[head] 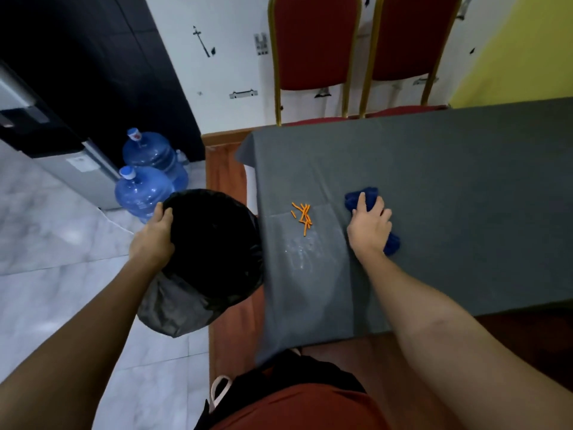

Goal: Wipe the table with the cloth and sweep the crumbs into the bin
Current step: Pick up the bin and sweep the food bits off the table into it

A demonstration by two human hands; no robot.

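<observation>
On the far left stands a grey water machine (66, 156). Next to it, two big blue water bottles (145, 187) sit on the floor. The left hand (153, 235) holds the bin (214, 240) by its rim, with the fingers curled over the edge. The bin has a black bag in it and its mouth faces up. It is just beside the left edge of the table (449, 187), which has a grey cover on it. A small pile of orange crumbs (302, 217) lies on the table near that edge. A wet shiny patch (305, 251) is just below the crumbs. To the right of the crumbs, the right hand (369, 226) presses down on the blue cloth (361, 197), fingers spread out on top of it. The cloth is bunched up on the table. Two red chairs (313, 41) stand behind the table.
</observation>
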